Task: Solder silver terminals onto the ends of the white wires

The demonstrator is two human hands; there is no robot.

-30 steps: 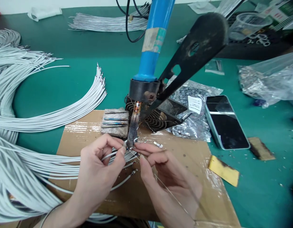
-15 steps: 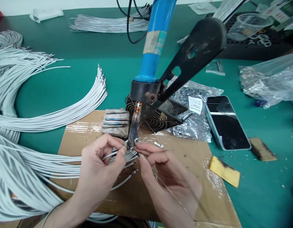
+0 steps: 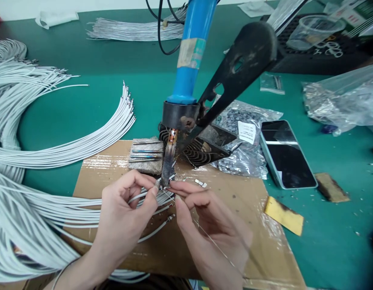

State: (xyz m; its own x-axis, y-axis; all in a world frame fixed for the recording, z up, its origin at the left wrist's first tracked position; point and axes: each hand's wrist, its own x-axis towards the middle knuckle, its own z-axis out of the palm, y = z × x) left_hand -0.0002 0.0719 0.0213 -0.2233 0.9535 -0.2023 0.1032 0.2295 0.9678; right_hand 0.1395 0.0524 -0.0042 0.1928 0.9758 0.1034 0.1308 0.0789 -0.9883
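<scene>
My left hand [image 3: 123, 209] pinches the end of a white cable [image 3: 136, 197] between thumb and forefinger, close under the iron's tip. My right hand [image 3: 210, 225] is closed on a thin strand of solder wire [image 3: 215, 243], which trails down across the palm. Its fingertips almost meet the left ones at the tip. A blue-handled soldering iron [image 3: 186, 60] points downward, clamped in a black metal holder [image 3: 180, 114]. The small joint at the tip is mostly covered by fingers. Other white cables [image 3: 83, 217] fan out beneath my left hand, with metal terminals on some ends.
A cardboard sheet [image 3: 235, 249] lies under my hands. Behind the iron are a black fan [image 3: 195, 153] and a bag of small parts [image 3: 235, 112]. A grey block with metal rods [image 3: 146, 165] stands left; a phone [image 3: 291, 161] and yellow sponge [image 3: 284, 215] lie right.
The whole view has shifted slightly, so things appear a little further left. Both hands keep their grip at the iron's tip, with little visible movement.
</scene>
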